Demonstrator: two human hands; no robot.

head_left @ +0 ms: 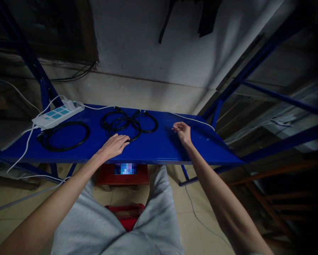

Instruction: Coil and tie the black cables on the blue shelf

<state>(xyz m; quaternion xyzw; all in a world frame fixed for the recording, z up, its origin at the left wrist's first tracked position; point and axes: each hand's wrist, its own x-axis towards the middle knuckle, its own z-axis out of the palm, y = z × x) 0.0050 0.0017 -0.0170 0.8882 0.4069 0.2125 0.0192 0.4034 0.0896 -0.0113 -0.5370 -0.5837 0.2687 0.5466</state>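
Note:
My left hand (114,145) lies palm down on the blue shelf (159,147), its fingers stretched out and touching the near edge of a tangle of coiled black cables (128,122). My right hand (182,131) hovers over the shelf to the right of those cables, fingers loosely curled and apart, with nothing in it. A separate black cable coil (64,136) lies at the left. A white power strip (57,115) with its white cord sits at the back left corner.
Blue metal shelf uprights (40,78) stand left and right, with a pale wall behind. A thin white cable (193,119) runs along the shelf's back right. A red stool (123,175) stands below the shelf between my legs. Wooden frames lie at the right.

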